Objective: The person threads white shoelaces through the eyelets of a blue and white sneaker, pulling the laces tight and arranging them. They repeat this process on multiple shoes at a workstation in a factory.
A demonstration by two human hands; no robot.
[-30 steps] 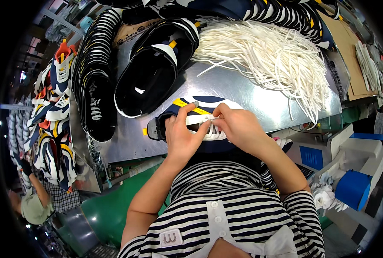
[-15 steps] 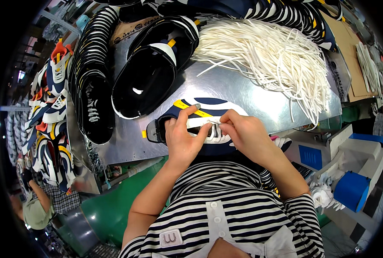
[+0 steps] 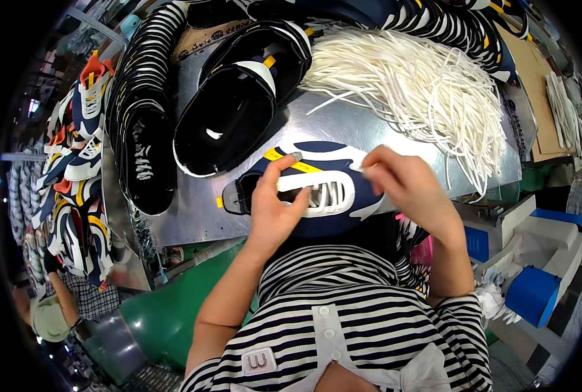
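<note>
A navy, white and yellow shoe upper (image 3: 320, 153) lies on its side on the metal table, with white lace rows (image 3: 329, 194) across its throat. My left hand (image 3: 274, 208) grips the upper near the collar, index finger along the yellow strip and thumb by the lace opening. Over the toe end is my right hand (image 3: 411, 186), its fingers curled together and smeared by motion. Something white shows at those fingertips, but I cannot make out whether it is lace or part of the upper.
A thick heap of loose white laces (image 3: 402, 85) covers the back right of the metal table (image 3: 199, 212). Black shoe uppers (image 3: 222, 124) and a nested row of them (image 3: 144, 137) stand left. Finished-looking shoes (image 3: 88, 163) hang further left, near another person (image 3: 52, 310). A blue-and-white machine (image 3: 532, 287) stands right.
My right hand has moved right, away from the lace rows to the toe end. My left hand stays on the upper, and more of the lacing now shows.
</note>
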